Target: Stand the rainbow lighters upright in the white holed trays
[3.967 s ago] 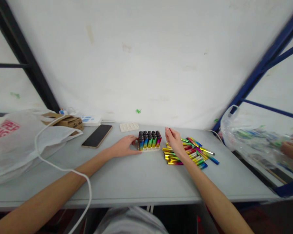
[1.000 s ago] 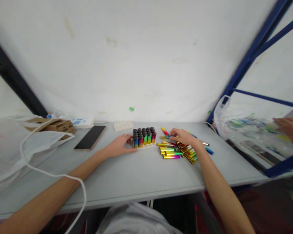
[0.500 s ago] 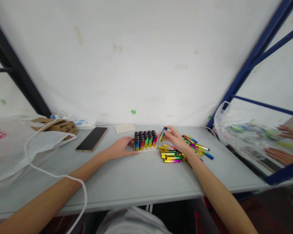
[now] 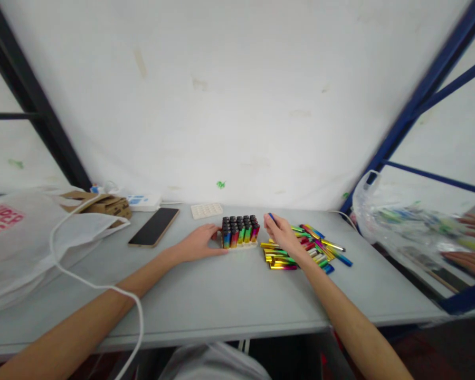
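Upright lighters with black tops (image 4: 240, 232) stand in rows in a white tray (image 4: 243, 246) at the middle of the table. My left hand (image 4: 200, 243) is around the tray's left end, thumb along the front and fingers behind. To the right of the tray, my right hand (image 4: 282, 232) is closed on a lighter (image 4: 272, 217); only its dark blue end shows, the rest is hidden by the fingers. Beneath and beyond that hand lies a loose pile of shiny multicoloured lighters (image 4: 316, 248).
A phone (image 4: 154, 227), a white perforated tray (image 4: 206, 210), a power strip (image 4: 143, 202) and a cardboard box (image 4: 103, 205) are at the left. A white bag (image 4: 19, 243) and a cable lie nearer. Another person's hands (image 4: 469, 261) show at far right.
My right hand has turned, so the lighter that hung visible from its fingers is now mostly hidden. The view has shifted slightly. My left hand stays at the tray.
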Motion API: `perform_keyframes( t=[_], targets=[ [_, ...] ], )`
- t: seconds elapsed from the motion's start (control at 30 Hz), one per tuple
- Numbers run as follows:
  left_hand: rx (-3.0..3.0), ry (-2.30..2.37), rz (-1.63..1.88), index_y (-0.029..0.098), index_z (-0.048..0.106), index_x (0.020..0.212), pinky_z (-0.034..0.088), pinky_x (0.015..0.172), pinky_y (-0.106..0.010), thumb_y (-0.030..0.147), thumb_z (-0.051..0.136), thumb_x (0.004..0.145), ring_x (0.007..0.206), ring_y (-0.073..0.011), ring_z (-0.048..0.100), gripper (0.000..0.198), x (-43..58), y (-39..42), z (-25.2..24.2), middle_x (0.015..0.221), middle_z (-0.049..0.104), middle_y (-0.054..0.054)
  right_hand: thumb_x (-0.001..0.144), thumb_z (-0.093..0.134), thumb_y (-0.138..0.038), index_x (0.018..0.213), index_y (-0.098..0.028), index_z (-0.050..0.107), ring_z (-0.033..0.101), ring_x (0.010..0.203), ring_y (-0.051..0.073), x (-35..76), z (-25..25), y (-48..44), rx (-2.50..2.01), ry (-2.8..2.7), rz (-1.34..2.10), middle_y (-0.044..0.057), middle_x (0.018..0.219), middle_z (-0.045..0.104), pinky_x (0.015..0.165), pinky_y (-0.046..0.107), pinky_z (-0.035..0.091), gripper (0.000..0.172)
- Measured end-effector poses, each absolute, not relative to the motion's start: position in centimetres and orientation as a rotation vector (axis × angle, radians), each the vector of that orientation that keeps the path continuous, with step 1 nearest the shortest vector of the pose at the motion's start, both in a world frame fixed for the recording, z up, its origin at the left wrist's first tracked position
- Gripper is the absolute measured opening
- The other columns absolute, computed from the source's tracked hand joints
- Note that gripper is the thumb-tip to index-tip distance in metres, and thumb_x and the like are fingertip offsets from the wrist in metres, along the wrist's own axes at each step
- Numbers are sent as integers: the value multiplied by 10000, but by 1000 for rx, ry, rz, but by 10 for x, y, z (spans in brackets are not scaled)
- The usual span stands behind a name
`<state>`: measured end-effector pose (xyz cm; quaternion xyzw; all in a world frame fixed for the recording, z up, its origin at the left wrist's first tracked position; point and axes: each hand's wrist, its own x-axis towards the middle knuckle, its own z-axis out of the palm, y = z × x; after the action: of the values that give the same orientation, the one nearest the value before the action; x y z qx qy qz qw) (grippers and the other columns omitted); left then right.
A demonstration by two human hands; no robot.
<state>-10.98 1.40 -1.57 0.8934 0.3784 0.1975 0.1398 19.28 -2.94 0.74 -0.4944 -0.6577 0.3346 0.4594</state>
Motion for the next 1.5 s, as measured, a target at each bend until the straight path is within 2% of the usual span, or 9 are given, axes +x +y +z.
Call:
perform_keyframes(
  t=[0.13,0.33,0.57,0.77,0.87,1.07,1.23,1.37,1.5],
  targets=[
    [2576,1077,588,170,709,1060,534,821,-383,720,711,789,882,-302,678,612,-110,15,-17,960,708,-95,944,457,-686,625,-232,397,377,575,132,181,2,-31,-1347,-1679,570,-33,586,384,541,274,288,558],
    [2588,1060,586,166,702,1096,527,821,-384,715,714,794,876,-299,671,626,-110,16,-17,959,703,-89,905,442,-511,601,-248,366,396,596,154,166,-2,-35,-1392,-1705,464,-27,560,382,557,278,280,409],
    [2621,1063,603,177,693,995,528,804,-382,738,681,808,866,-295,661,592,-110,15,-18,934,692,-93,968,431,-611,639,-244,405,423,618,166,166,-1,-37,-1348,-1751,482,-30,586,420,629,293,369,494],
    [2599,1059,608,177,695,1073,532,821,-387,716,700,810,894,-303,673,600,-110,13,-18,984,707,-105,930,424,-576,622,-253,348,401,618,167,168,-3,-35,-1367,-1755,435,-24,570,410,587,286,307,453],
    [2598,1064,595,169,697,1080,531,833,-393,716,696,815,911,-314,677,607,-110,12,-17,983,706,-112,959,414,-584,648,-250,382,425,632,170,168,-2,-37,-1360,-1781,430,-23,593,428,587,286,309,457],
    [2592,1057,609,177,700,1087,534,825,-391,733,687,814,903,-312,677,620,-110,12,-16,969,707,-104,1061,380,-597,846,-249,502,549,637,175,173,10,-48,-1246,-1967,612,-18,688,590,628,289,431,427],
    [2604,1064,607,170,699,1121,533,833,-393,722,696,815,922,-313,674,631,-111,12,-18,981,706,-108,1071,411,-590,780,-233,507,593,820,211,178,13,-49,-1171,-2220,270,49,851,637,783,330,460,470],
    [2600,1077,576,161,682,1172,531,844,-399,707,699,823,933,-315,676,648,-111,12,-18,1021,706,-114,1070,440,-579,764,-230,529,575,720,202,179,4,-45,-1213,-2270,300,30,758,629,721,323,431,473],
    [2591,1078,590,172,690,1127,531,831,-397,705,709,809,916,-316,676,621,-110,12,-18,1002,709,-105,1072,462,-549,882,-211,633,620,751,210,177,0,-43,-1189,-2207,392,53,829,693,724,322,453,423]
  ],
)
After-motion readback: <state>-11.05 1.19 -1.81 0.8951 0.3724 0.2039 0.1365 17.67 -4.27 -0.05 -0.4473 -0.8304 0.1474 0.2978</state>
